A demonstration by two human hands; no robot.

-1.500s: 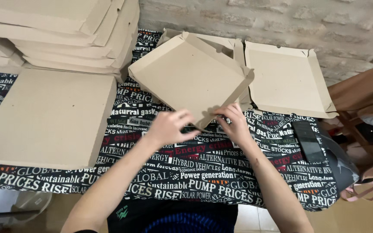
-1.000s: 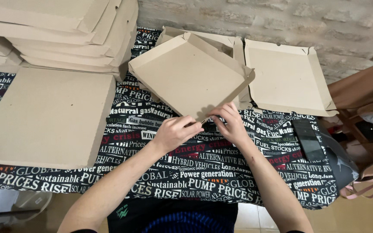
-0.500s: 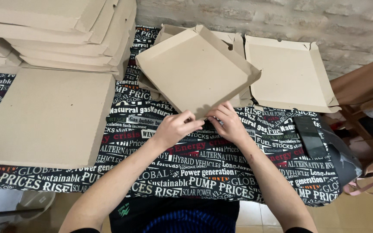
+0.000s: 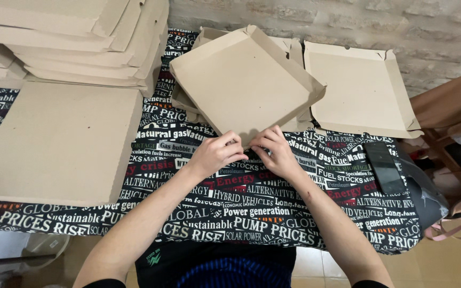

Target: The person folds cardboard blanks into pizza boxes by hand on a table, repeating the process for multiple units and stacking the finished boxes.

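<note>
Hands pinching cardboard box corner

A brown cardboard pizza box, partly folded with its side flaps raised, stands tilted at the middle of the table, its near corner pinched by the left hand and the right hand. Just to its right lies an open, flat-bottomed cardboard tray with low upturned edges. At the far left a stack of closed brown boxes is piled up; in front of it lies one closed square box. A dark, blank phone screen rests near the right edge.
</note>
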